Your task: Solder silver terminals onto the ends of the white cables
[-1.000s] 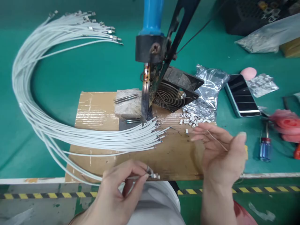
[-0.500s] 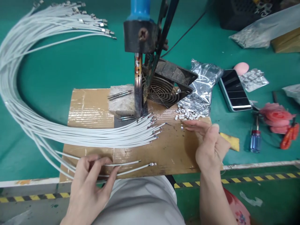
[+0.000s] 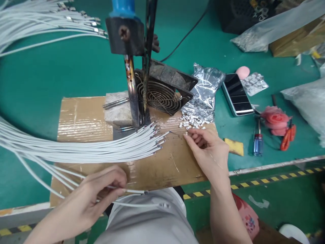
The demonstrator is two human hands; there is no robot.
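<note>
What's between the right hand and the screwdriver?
A yellow pad, flat on the table, lies between the right hand and the screwdriver; the head view shows it.

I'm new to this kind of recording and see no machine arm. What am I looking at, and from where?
There is no robot: these are a person's own bare hands, seen from one camera worn on the head, looking forward and down. The left hand holds a white cable near its end. The right hand has thumb and forefinger at a small white piece; whether it is gripped is hard to tell. Beside it is a pile of similar pieces.

On the green table lies a cardboard sheet, bearing a bundle of white cables. Above it hangs what looks like a soldering iron, with a fan behind. A phone and a screwdriver lie farther right.
</note>
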